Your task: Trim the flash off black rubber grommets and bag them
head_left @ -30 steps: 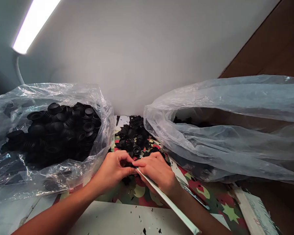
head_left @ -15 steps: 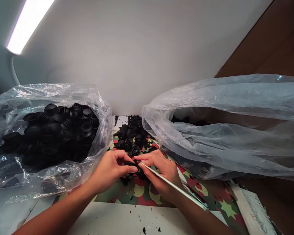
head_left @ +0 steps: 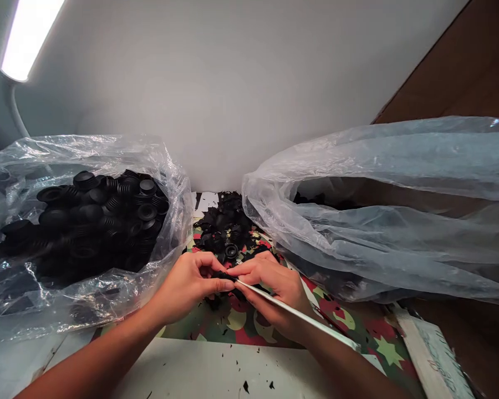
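My left hand [head_left: 195, 285] is closed, thumb and fingers pinching a small black rubber part [head_left: 222, 275] that they mostly cover. Meeting it fingertip to fingertip, my right hand [head_left: 276, 285] is closed around a long, slim white tool [head_left: 299, 316]. The tool slants from the fingertips back over my right wrist; its working tip is hidden at the black part. Just beyond my fingers lies a heap of black rubber scraps [head_left: 227, 221] with a round ringed black piece [head_left: 231, 251] at its near edge.
A clear plastic bag [head_left: 177, 194] at left holds many ribbed black rubber pieces [head_left: 87, 213]. Another clear bag [head_left: 357, 238] lies open at right, dark bits inside. A lamp [head_left: 31, 39] stands at upper left. Black crumbs dot the patterned cover [head_left: 345, 318] and white sheet [head_left: 199, 366].
The view has shifted slightly. Both hands stay together at the black part, and the back end of the white tool sits a little further right and higher.
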Action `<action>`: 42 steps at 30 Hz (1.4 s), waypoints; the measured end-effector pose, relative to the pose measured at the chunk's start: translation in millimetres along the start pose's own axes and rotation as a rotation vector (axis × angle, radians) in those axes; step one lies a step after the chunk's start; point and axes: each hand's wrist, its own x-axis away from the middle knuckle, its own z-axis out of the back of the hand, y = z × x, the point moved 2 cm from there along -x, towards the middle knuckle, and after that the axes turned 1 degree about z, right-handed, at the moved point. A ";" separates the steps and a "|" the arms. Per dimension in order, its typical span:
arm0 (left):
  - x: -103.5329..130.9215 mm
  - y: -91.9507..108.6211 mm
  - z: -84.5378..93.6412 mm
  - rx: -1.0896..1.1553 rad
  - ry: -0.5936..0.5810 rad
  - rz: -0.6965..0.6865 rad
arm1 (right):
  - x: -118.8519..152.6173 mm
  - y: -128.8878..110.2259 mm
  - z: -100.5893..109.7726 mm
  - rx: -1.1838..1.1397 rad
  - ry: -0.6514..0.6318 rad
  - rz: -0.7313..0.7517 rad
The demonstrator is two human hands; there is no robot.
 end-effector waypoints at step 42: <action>0.0 2.1 0.2 -0.068 0.024 -0.011 | -0.1 -3.9 -5.8 0.048 0.058 0.067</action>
